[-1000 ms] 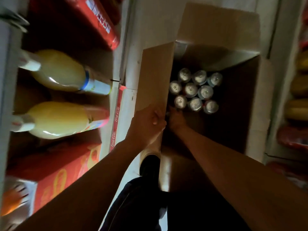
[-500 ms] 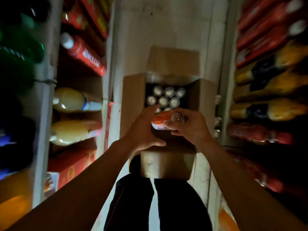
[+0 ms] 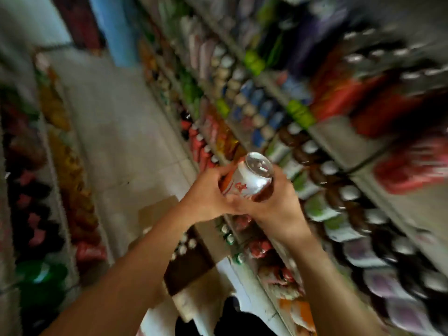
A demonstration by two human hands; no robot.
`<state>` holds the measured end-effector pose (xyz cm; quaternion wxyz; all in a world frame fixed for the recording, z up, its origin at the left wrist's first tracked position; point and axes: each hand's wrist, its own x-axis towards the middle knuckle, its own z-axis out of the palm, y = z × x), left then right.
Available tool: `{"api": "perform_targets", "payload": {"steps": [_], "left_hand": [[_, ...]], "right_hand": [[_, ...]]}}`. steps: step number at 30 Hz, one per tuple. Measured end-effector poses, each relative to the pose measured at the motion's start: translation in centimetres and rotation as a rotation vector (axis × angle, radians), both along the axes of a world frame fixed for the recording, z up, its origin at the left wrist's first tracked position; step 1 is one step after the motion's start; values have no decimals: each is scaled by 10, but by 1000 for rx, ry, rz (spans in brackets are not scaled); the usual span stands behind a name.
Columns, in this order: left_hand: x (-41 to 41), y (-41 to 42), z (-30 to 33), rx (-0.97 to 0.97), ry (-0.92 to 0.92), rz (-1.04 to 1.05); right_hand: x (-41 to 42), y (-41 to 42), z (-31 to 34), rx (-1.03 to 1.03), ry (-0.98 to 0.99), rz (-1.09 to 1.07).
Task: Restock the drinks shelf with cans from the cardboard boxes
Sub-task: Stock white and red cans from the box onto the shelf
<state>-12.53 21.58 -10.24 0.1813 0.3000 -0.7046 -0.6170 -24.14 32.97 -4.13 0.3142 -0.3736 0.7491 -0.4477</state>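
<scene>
Head view: blurred drinks shelf [image 3: 322,146] on the right, already crowded; cardboard box [image 3: 186,260] below holds more cans. Left hand [image 3: 206,195] and right hand [image 3: 274,202] both grip one can [image 3: 247,180], not yet shelved

One can [image 3: 244,180] is held up in the middle of the view, its silver top tilted toward the camera. Two hands are on it: the left hand [image 3: 206,197] and the right hand [image 3: 274,202], one on each side. One open cardboard box [image 3: 186,265] stands on the floor below the forearms, and roughly half a dozen silver can tops show inside it; blur prevents an exact count. Two runs of shelving flank the aisle, one to the left [image 3: 55,166] and one to the right [image 3: 339,151]. The bottles and cans on them are too smeared to count.
</scene>
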Motion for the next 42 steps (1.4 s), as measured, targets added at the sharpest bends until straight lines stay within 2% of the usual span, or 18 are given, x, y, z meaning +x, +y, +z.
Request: {"api": "perform_targets", "payload": {"steps": [3,9,13,16,19,23,26,29,33,36,39,42], "left_hand": [[-53,33,55,14,85,-134],[-153,124,142,-244,206,-365],[-196,169,153,-391,250,-377],[-227,201,146,-408,286,-409],[-250,216,133,-552,204,-380],[-274,223,127,-683,171,-322],[-281,220,131,-624,172,-325],[-283,211,132,-599,108,-411],[-282,198,120,-473,-29,-486],[-278,195,121,-439,-32,-480],[-272,194,127,-463,-17,-524],[-267,190,127,-475,-56,-597]], "right_hand": [[-22,49,54,-108,183,-204],[-99,149,116,-205,276,-552],[-132,189,119,-232,326,-613],[-160,218,108,-239,363,-681],[-182,227,89,-215,393,-726],[-199,230,75,-249,339,-792],[-203,225,73,-286,343,-832],[-194,225,69,-239,312,-883],[-183,234,60,-3,310,-937],[-179,237,65,35,401,-791],[-165,234,68,261,558,-544],[-159,226,65,414,572,-596]]}}
